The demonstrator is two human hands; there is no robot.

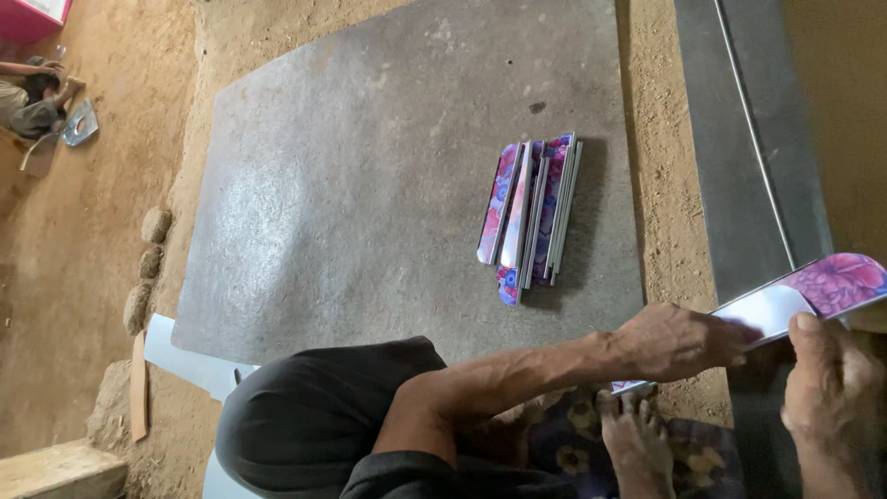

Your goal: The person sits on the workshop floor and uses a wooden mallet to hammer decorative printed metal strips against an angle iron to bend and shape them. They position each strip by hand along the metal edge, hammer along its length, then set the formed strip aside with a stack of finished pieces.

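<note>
Both my hands hold a long thin metal strip (813, 294) with a pink and purple flower print on one face and a shiny plain back. My left hand (674, 342) grips its lower part. My right hand (832, 379) holds it from the right, thumb on the strip's edge. A pile of several similar printed strips (528, 214) lies on a large grey metal sheet (370, 185) spread on the earth floor, ahead of my hands. My knee in dark cloth (314, 416) and my bare foot (633, 439) are below.
A dark metal rail with a thin rod (753, 139) runs along the right. Stones (148, 263) and a wooden stick (139, 388) lie left of the sheet. Another person (37, 97) crouches at the far upper left near a pink box (32, 14).
</note>
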